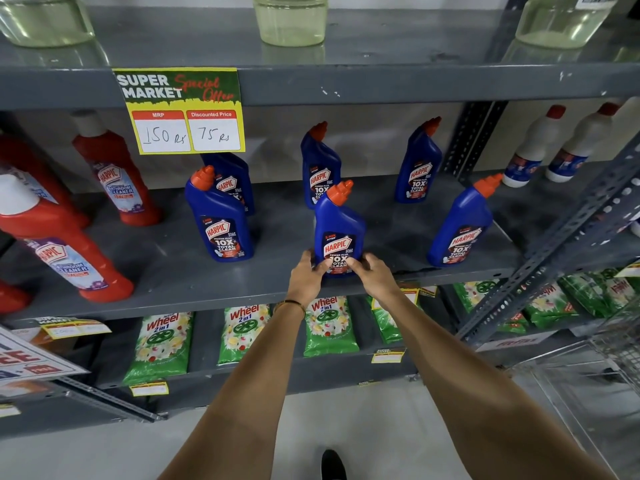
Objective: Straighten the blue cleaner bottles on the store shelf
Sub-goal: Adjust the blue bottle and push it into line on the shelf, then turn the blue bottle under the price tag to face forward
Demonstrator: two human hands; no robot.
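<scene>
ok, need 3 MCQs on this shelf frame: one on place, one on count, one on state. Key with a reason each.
1. Where is the blue bottle that both hands hold?
A. front middle of the shelf
B. top shelf
C. on the floor

2. How many blue cleaner bottles show on this shelf?
A. three
B. six
C. nine

3. What state is the held bottle in?
A. lying on its side
B. upright, label facing out
C. cap removed

Key:
1 A: the left hand and right hand hold the base of the held bottle near the front edge of the shelf, between two other front bottles.
2 B: three stand in front, three behind, one partly hidden by the price tag.
3 B: it stands on its base, orange cap on, Harpic label readable.
</scene>
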